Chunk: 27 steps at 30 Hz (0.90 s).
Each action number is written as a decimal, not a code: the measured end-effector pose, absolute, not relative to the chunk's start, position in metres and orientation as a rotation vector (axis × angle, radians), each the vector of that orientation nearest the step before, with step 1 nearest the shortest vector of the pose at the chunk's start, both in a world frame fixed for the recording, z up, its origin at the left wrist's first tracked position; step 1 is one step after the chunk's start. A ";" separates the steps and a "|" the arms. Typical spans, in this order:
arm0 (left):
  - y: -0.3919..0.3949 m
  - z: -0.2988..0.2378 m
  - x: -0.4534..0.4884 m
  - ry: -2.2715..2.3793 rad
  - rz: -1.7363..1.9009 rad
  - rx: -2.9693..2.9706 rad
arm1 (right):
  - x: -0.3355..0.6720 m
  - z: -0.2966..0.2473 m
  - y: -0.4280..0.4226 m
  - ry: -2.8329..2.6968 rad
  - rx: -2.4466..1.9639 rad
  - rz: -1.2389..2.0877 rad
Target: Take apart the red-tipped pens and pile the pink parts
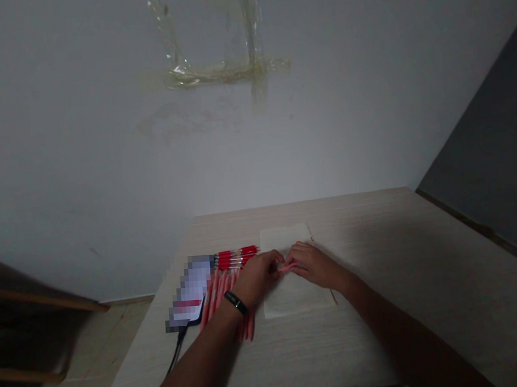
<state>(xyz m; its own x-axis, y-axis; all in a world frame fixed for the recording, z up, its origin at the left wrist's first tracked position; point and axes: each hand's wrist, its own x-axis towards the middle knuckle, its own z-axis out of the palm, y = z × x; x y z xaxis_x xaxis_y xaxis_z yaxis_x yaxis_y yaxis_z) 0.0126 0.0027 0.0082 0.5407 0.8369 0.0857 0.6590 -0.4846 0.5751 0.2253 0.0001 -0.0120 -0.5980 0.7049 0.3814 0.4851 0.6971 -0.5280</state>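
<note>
Your right hand point(314, 264) is pinched shut on a pink stick point(291, 267); left hand point(258, 272)'s curled at its 9 o'clock end, can't tell if gripping.

Stretched forward with bare left arm point(196, 359) and right arm point(395, 322), both slanting inward from the lower edge of view. Holds left hand point(260, 275) and right hand point(313, 265) very near each other, with bent fingers facing inward. Pinches with the right; curls the left.

Plain rm, type unclear: desk point(411, 248) by wall point(346, 130) w/ tape point(220, 75).
</note>
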 end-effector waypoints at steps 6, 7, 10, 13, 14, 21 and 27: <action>0.003 0.010 0.013 1.242 0.506 2.269 | 0.223 -0.014 0.000 -2.352 -0.939 0.522; 0.003 0.010 0.013 1.242 0.515 2.265 | 0.223 -0.014 0.000 -2.362 -0.942 0.515; 0.003 0.009 0.012 1.217 0.546 2.257 | 0.223 -0.014 0.000 -2.374 -0.949 0.493; 0.004 0.008 0.012 1.170 0.610 2.252 | 0.223 -0.015 0.000 -2.364 -0.951 0.484; 0.003 0.007 0.011 1.158 0.637 2.248 | 0.224 -0.016 0.000 -2.359 -0.955 0.482; 0.002 0.012 0.007 1.215 0.688 2.256 | 0.229 -0.017 0.003 -2.284 -1.098 0.458; 0.008 0.001 0.004 1.350 0.602 2.297 | 0.235 -0.015 0.007 -2.179 -1.209 0.381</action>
<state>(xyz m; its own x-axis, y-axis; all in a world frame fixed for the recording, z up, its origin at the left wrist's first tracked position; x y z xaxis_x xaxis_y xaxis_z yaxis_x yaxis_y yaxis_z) 0.0041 0.0078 0.0014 0.4384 0.8846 0.1587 0.7091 -0.4490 0.5437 0.2348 0.0068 -0.0150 -0.3961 0.8399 0.3710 0.6640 0.5411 -0.5160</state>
